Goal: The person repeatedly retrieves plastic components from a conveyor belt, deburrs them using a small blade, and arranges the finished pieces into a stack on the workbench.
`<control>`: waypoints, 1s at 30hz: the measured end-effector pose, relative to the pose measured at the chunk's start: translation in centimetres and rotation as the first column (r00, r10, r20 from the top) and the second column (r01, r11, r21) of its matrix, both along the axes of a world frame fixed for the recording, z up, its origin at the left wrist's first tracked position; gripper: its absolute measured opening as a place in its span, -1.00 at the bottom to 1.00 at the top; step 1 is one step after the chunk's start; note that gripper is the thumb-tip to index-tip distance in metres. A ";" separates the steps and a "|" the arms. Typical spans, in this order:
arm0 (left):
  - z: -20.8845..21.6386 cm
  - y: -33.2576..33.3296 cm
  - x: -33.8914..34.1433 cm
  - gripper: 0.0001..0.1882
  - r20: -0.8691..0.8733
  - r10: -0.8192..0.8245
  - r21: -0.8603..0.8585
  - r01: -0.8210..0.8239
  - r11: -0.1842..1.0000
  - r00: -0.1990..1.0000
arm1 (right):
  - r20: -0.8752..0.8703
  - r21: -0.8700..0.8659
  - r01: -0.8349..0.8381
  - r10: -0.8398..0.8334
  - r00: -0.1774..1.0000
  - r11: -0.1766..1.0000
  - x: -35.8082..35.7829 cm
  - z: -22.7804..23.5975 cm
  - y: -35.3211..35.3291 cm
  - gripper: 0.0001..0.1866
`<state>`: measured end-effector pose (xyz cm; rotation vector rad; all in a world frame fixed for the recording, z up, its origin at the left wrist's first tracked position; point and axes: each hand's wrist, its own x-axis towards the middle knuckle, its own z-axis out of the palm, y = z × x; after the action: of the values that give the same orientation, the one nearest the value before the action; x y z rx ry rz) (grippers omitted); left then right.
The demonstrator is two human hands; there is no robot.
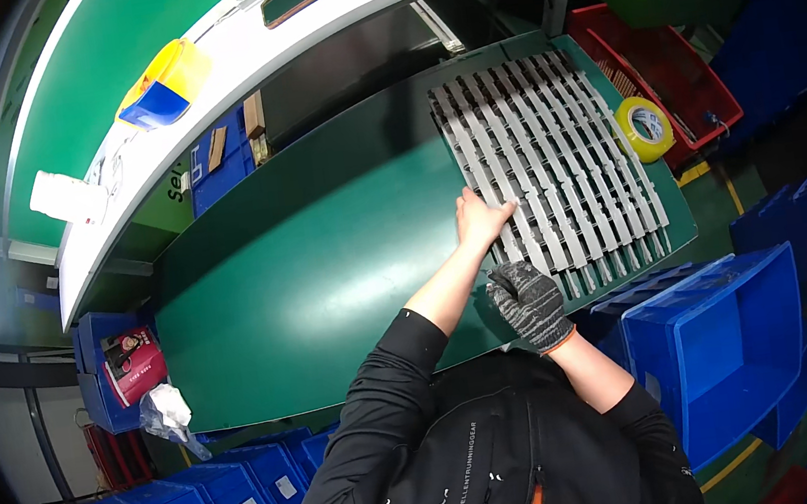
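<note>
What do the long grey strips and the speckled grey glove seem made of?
The long grey strips look like metal, satin-finished, from their pale sheen, though plastic is possible. The speckled grey glove seems knitted yarn, matte, from its flecked surface.

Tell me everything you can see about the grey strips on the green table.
The strips are long, narrow and pale grey, metal-looking, with regular notches and dark gaps between them. They lie side by side at the right end of the table, running slightly aslant from the far side toward the person. The bare left hand appears to touch their left edge; the gloved right hand is at their near left corner, contact unclear. Whether they are joined can't be told.
</note>
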<state>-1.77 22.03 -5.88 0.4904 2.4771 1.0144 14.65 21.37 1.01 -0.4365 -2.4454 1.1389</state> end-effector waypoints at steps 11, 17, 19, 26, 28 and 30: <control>-2.1 -0.1 -1.5 -0.25 -0.054 0.078 0.072 -0.074 0.995 0.996 | -0.013 0.006 0.036 -0.035 0.999 0.999 2.0 0.1 -0.7 -0.78; -1.1 -1.3 -4.4 -0.14 0.059 0.183 0.139 -0.190 0.972 0.981 | 0.049 -0.094 0.016 -0.012 0.999 0.995 1.2 0.5 -1.2 -0.76; -3.0 -2.9 -9.1 -0.30 0.149 0.365 0.134 -0.385 0.913 0.919 | 0.045 -0.190 -0.177 0.188 0.981 0.966 -0.1 1.3 -2.5 -0.75; -2.2 -13.3 -21.5 -0.58 -0.081 0.689 0.079 -0.685 0.724 0.720 | -0.236 -0.480 -0.551 0.505 0.830 0.682 -3.6 7.6 -7.1 -0.53; -1.4 -16.0 -22.7 -0.61 0.004 0.770 0.104 -0.766 0.635 0.638 | -0.275 -0.442 -0.573 0.504 0.819 0.690 -3.7 8.0 -9.3 -0.57; 1.1 -13.5 -20.5 -0.66 0.245 0.771 0.166 -0.810 0.563 0.587 | -0.226 -0.382 -0.527 0.477 0.850 0.759 -3.8 8.0 -9.3 -0.61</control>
<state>-22.29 8.55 -4.78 -0.7352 2.4206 1.6461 10.81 12.11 8.98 0.1993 -2.2527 1.8916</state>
